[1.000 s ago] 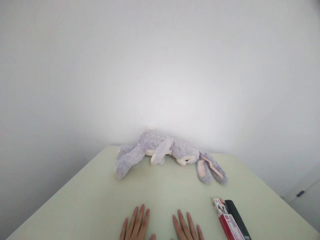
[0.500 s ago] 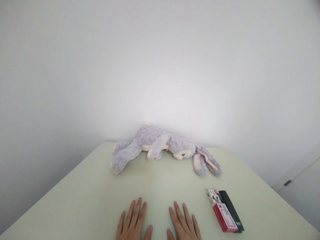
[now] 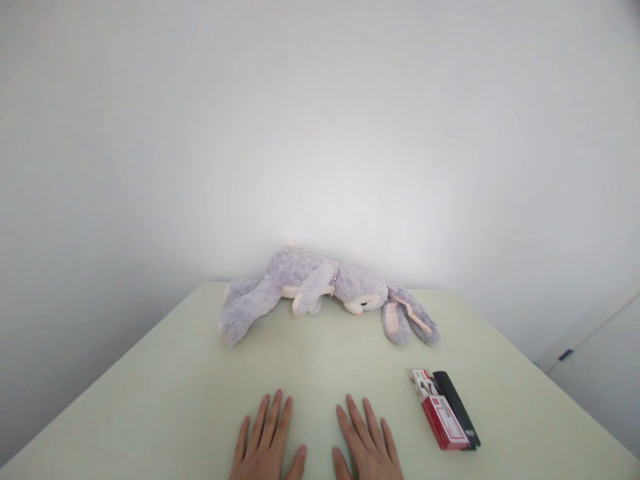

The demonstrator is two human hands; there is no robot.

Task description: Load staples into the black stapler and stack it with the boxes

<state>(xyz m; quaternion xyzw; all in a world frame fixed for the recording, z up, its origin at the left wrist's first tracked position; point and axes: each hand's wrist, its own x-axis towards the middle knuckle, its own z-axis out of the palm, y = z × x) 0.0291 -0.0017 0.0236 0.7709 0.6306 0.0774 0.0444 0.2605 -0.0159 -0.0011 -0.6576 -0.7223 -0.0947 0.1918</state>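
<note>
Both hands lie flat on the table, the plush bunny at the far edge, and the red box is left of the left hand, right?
Not quite. In the head view the red box lies right of the right hand, not left of the left hand. The rest holds: hands flat on the table, plush bunny at the far edge.

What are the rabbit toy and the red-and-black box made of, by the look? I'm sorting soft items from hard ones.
The rabbit toy looks like soft plush: fuzzy lilac-grey pile, limp ears and legs sagging onto the table. The red-and-black box seems to be printed card, perhaps with a dark plastic part: sharp straight edges, smooth faces, slight sheen. Neither the left hand nor the right hand touches either.
</note>
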